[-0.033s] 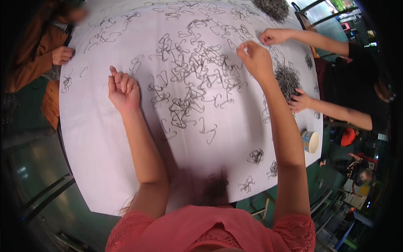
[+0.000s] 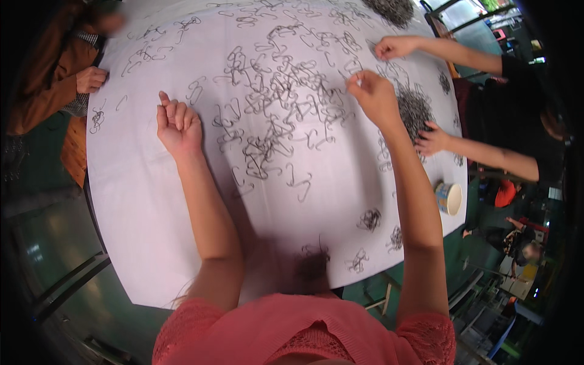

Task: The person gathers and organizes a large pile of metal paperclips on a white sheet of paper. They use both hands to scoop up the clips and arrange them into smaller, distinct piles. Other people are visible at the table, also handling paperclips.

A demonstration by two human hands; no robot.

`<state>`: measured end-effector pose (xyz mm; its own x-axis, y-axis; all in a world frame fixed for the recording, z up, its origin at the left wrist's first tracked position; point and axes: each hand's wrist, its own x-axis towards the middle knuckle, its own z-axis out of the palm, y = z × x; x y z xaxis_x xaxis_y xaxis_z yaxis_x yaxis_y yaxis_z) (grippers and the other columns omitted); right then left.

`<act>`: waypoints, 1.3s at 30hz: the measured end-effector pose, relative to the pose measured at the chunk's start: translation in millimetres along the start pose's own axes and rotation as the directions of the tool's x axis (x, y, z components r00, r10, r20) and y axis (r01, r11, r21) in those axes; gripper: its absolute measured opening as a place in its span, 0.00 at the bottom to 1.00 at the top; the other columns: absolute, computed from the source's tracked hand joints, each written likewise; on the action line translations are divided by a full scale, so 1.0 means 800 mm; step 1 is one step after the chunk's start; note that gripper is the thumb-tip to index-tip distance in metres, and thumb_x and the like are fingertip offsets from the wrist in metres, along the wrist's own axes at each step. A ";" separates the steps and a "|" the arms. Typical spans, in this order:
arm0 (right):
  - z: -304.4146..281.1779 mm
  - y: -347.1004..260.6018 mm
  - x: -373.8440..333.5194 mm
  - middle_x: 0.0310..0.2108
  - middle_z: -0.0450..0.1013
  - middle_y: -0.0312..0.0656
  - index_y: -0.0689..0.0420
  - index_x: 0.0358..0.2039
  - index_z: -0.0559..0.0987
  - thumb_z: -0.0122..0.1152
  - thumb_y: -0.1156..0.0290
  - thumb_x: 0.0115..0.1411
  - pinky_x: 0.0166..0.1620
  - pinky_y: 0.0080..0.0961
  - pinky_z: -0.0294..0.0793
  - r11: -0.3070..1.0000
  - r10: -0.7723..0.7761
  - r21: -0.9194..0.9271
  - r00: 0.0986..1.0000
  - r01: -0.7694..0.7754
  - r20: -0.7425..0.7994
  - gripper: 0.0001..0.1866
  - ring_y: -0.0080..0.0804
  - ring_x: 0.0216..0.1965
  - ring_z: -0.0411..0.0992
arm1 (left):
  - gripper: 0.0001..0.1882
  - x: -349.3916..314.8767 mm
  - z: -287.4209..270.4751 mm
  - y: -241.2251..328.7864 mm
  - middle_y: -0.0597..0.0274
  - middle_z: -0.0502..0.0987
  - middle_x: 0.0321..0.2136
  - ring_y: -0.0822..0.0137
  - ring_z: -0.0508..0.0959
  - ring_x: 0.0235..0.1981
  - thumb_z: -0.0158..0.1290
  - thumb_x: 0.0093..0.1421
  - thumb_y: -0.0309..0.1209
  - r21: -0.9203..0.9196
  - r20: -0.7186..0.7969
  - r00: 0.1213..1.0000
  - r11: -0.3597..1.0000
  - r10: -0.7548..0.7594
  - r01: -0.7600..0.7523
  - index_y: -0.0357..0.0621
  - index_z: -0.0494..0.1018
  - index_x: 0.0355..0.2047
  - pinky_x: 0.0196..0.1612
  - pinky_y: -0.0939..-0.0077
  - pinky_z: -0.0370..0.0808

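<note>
Many thin dark S-shaped wire hooks (image 2: 277, 137) lie tangled over the white-covered table (image 2: 164, 243). My left hand (image 2: 180, 126) is over the left part of the sheet. Its fingers are curled in, the index finger partly raised; whatever they hold, if anything, is hidden. Close by lies a small pair of hooks (image 2: 194, 90). My right hand (image 2: 376, 97) pinches thumb against index finger at the right edge of the spread hooks. A thin dark wire hook (image 2: 342, 75) shows at its fingertips.
At the right, a co-worker's hands (image 2: 433, 139) are beside a dense hook pile (image 2: 413, 111). Another person's hand (image 2: 91, 79) rests at the left edge. A paper cup (image 2: 449, 199) lies near the right edge. Small hook clumps (image 2: 369, 219) sit near me; a bigger heap (image 2: 392, 11) lies far right.
My right hand has come slightly nearer to me, and its thumb and finger look closer together. My left hand has hardly moved.
</note>
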<state>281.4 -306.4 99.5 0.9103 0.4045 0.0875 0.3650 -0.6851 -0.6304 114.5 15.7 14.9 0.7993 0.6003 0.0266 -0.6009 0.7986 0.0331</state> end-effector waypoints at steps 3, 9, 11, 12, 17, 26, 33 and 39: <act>-0.056 0.024 -0.128 0.22 0.73 0.35 0.60 0.29 0.79 0.64 0.66 0.48 0.31 0.20 0.67 0.909 0.225 0.305 0.950 -0.284 0.215 0.11 0.20 0.26 0.69 | 0.14 -0.007 0.011 -0.021 0.73 0.56 0.14 0.78 0.49 0.11 0.36 0.67 0.34 0.074 0.052 0.996 0.995 -0.076 0.072 0.40 0.70 0.42 0.13 0.85 0.48; -0.083 0.021 -0.338 0.24 0.74 0.35 0.63 0.27 0.79 0.64 0.68 0.49 0.34 0.18 0.67 0.752 0.393 0.397 0.841 -0.527 0.373 0.10 0.19 0.28 0.68 | 0.15 -0.058 0.082 -0.083 0.74 0.53 0.13 0.79 0.49 0.12 0.35 0.67 0.32 0.363 0.143 0.896 0.864 -0.420 0.348 0.37 0.68 0.43 0.15 0.84 0.49; -0.061 0.015 -0.378 0.24 0.74 0.36 0.63 0.27 0.79 0.63 0.68 0.48 0.33 0.20 0.68 0.760 0.364 0.403 0.848 -0.510 0.386 0.11 0.21 0.28 0.69 | 0.15 -0.072 0.076 -0.093 0.73 0.55 0.15 0.79 0.52 0.14 0.36 0.67 0.33 0.536 0.046 0.822 0.708 -0.568 0.459 0.35 0.67 0.44 0.16 0.85 0.50; -0.048 0.001 -0.391 0.23 0.74 0.39 0.62 0.26 0.79 0.63 0.67 0.48 0.34 0.22 0.69 0.781 0.360 0.358 0.837 -0.512 0.412 0.11 0.23 0.28 0.70 | 0.15 -0.082 0.073 -0.092 0.72 0.56 0.15 0.79 0.54 0.15 0.37 0.68 0.33 0.611 -0.011 0.780 0.614 -0.625 0.500 0.35 0.67 0.45 0.16 0.85 0.51; 0.030 -0.030 -0.420 0.27 0.75 0.44 0.57 0.28 0.79 0.63 0.62 0.49 0.35 0.32 0.72 0.928 0.325 0.103 0.914 -0.357 0.243 0.12 0.37 0.30 0.74 | 0.18 -0.204 0.083 -0.110 0.68 0.65 0.24 0.76 0.61 0.21 0.38 0.68 0.35 0.689 -0.447 0.716 0.304 -0.536 0.658 0.34 0.65 0.50 0.20 0.85 0.58; -0.035 0.026 -0.432 0.44 0.71 0.51 0.67 0.50 0.69 0.36 0.47 0.66 0.51 0.30 0.73 -0.376 0.348 0.856 0.802 -0.355 0.485 0.33 0.39 0.47 0.71 | 0.21 -0.297 0.055 -0.101 0.59 0.74 0.37 0.70 0.73 0.32 0.35 0.69 0.36 0.525 -0.462 0.542 0.276 -0.702 0.805 0.33 0.62 0.55 0.33 0.78 0.71; -0.076 0.108 -0.441 0.38 0.75 0.43 0.64 0.46 0.73 0.44 0.55 0.66 0.36 0.22 0.72 -0.023 0.504 0.973 0.837 -0.232 0.212 0.23 0.29 0.36 0.74 | 0.27 -0.336 0.089 -0.145 0.46 0.67 0.54 0.54 0.67 0.56 0.28 0.69 0.41 0.390 -0.442 0.482 0.323 -0.756 0.863 0.31 0.57 0.59 0.55 0.65 0.68; -0.077 0.135 -0.418 0.30 0.75 0.42 0.58 0.34 0.80 0.56 0.68 0.58 0.37 0.30 0.72 0.844 0.531 0.304 0.765 -0.441 -0.365 0.09 0.34 0.31 0.74 | 0.27 -0.344 0.096 -0.158 0.44 0.64 0.56 0.50 0.63 0.60 0.26 0.69 0.40 0.350 -0.417 0.455 0.323 -0.787 0.879 0.30 0.55 0.59 0.61 0.62 0.64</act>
<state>28.4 -552.7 49.3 0.9611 -0.2758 0.0135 -0.1530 -0.5727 -0.8054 -29.6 -253.8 80.2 0.8372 -0.3377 -0.4303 0.5081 0.7712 0.3835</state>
